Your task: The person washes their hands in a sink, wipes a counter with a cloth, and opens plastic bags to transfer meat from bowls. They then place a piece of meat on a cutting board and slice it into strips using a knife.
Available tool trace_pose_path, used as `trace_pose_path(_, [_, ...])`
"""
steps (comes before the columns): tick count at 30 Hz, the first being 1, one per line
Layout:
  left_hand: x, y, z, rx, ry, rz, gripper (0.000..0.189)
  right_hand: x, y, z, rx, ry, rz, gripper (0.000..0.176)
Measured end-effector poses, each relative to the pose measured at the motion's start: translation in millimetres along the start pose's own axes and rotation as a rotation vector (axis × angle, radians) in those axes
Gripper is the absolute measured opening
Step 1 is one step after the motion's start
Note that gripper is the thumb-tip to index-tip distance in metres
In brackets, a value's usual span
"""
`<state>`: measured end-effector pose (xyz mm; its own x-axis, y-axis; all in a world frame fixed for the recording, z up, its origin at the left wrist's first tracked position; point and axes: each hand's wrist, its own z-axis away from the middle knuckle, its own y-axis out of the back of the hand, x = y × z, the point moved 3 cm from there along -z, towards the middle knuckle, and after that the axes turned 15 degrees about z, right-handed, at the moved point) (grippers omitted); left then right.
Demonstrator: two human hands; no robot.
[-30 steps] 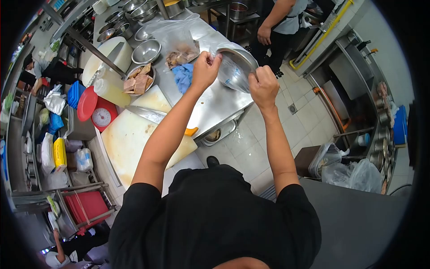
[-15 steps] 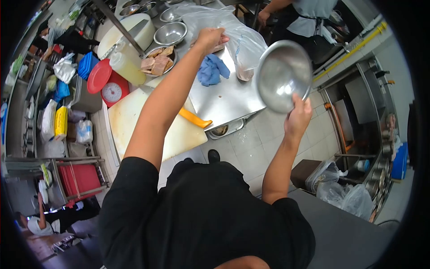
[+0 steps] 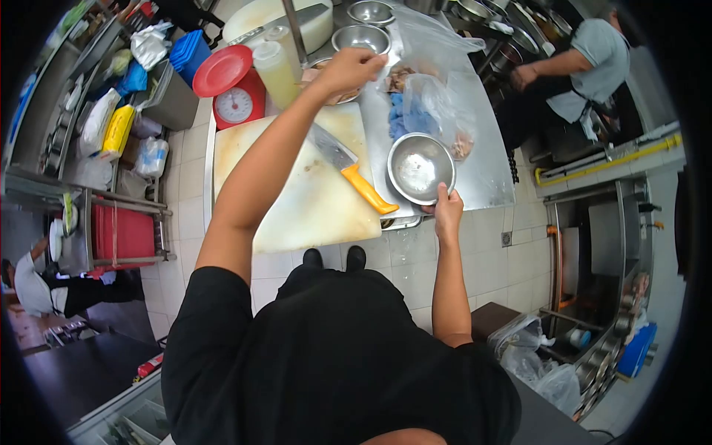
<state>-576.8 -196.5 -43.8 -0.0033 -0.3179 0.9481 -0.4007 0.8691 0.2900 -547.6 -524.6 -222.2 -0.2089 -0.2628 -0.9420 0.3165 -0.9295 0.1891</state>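
My right hand (image 3: 448,213) grips the near rim of a steel bowl (image 3: 421,167), thumb on the rim, tilted over the steel table edge. My left hand (image 3: 354,72) is reached forward with fingers curled together, beside a bowl of meat pieces (image 3: 314,73) and another steel bowl (image 3: 361,37); anything in its fingers is hidden. A knife with a yellow handle (image 3: 368,190) lies on the white cutting board (image 3: 285,174). A clear plastic bag (image 3: 434,96) with meat inside lies beyond the held bowl, partly over a blue cloth (image 3: 404,119).
A red scale (image 3: 239,104) and a squeeze bottle with yellowish liquid (image 3: 274,74) stand at the board's far left. A large round white block (image 3: 256,21) bears a cleaver. A co-worker (image 3: 578,67) stands at the far right. Tiled floor (image 3: 489,259) shows at right.
The steel bowl in my right hand has come down and left to the table edge, now facing up more. My left hand stays reached forward; the view has shifted.
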Motion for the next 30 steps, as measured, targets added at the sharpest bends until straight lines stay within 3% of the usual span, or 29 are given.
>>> trace_pose_path(2, [1.4, 36.2, 30.7, 0.124, -0.073, 0.025, 0.042, -19.7, 14.4, 6.3, -0.031, -0.051, 0.688, 0.033])
trace_pose_path(3, [0.0, 54.7, 46.6, 0.187, -0.100, 0.049, 0.037, -28.3, 17.5, 13.3, -0.034, -0.038, 0.697, 0.033])
trace_pose_path(5, [-13.1, 87.8, 79.6, 0.305, -0.146, 0.135, 0.035, -62.1, 26.2, 32.6, 0.375, 0.426, 0.855, 0.034])
trace_pose_path(6, [-14.4, 102.5, 99.3, 0.343, -0.120, 0.142, 0.034, -78.7, 22.0, 40.4, 0.374, 0.436, 0.863, 0.034])
trace_pose_path(8, [-20.4, 120.6, 128.8, 0.382, -0.093, 0.162, 0.034, -107.6, -3.2, 63.8, 0.197, 0.576, 0.715, 0.028])
trace_pose_path(10, [-33.8, 129.4, 144.9, 0.481, 0.022, 0.175, 0.029, -113.7, -46.7, 76.1, -0.093, 0.630, 0.725, 0.025])
trace_pose_path(12, [-52.5, 126.4, 141.5, 0.439, -0.028, 0.164, 0.027, -103.6, -96.8, 86.1, -0.256, 0.807, 0.851, 0.019])
trace_pose_path(13, [-60.0, 124.9, 137.9, 0.401, -0.079, 0.135, 0.025, -90.4, -117.3, 85.7, -0.198, 1.081, 0.891, 0.030])
trace_pose_path(14, [-60.6, 119.1, 131.8, 0.379, -0.149, 0.104, 0.020, -86.3, -133.3, 89.8, -0.173, 1.096, 1.088, 0.039])
trace_pose_path(15, [-60.3, 114.0, 124.2, 0.385, -0.157, 0.116, 0.020, -82.7, -143.5, 91.3, -0.169, 1.105, 1.101, 0.039])
trace_pose_path(17, [-55.5, 100.1, 104.0, 0.253, -0.200, -0.019, 0.018, -68.9, -157.2, 86.0, -0.219, 0.949, 1.192, 0.041])
trace_pose_path(19, [-53.0, 87.6, 76.8, 0.110, -0.133, -0.154, 0.029, -68.1, -157.7, 85.5, -0.211, 0.948, 1.192, 0.040])
trace_pose_path(20, [-63.1, 82.5, 58.4, 0.104, -0.139, -0.152, 0.029, -74.2, -155.1, 93.2, -0.255, 0.828, 1.130, 0.039])
trace_pose_path(22, [-85.1, 60.2, 23.5, -0.068, -0.439, -0.437, 0.029, -73.6, -146.0, 105.5, -0.326, 0.636, 0.980, 0.037])
trace_pose_path(23, [-82.0, 54.8, 14.5, -0.072, -0.457, -0.443, 0.029, -70.7, -137.4, 112.3, -0.356, 0.568, 0.894, 0.035])
trace_pose_path(25, [-83.4, 44.7, -2.7, -0.282, -0.280, -0.699, 0.023, -63.3, -114.3, 131.4, -0.472, 0.224, 0.873, 0.033])
trace_pose_path(27, [-113.2, 39.1, -23.5, -0.299, -0.319, -0.785, 0.018, -54.7, -93.2, 151.2, -0.484, 0.285, 0.815, 0.032])
trace_pose_path(29, [-137.6, 40.0, -48.0, -0.253, -0.208, -0.689, 0.017, -37.5, -73.9, 172.7, -0.576, -0.112, 0.581, 0.027])
trace_pose_path(30, [-124.9, 38.8, -47.0, -0.372, -0.153, -0.774, 0.020, -30.4, -66.2, 184.8, -0.560, -0.175, 0.514, 0.022])
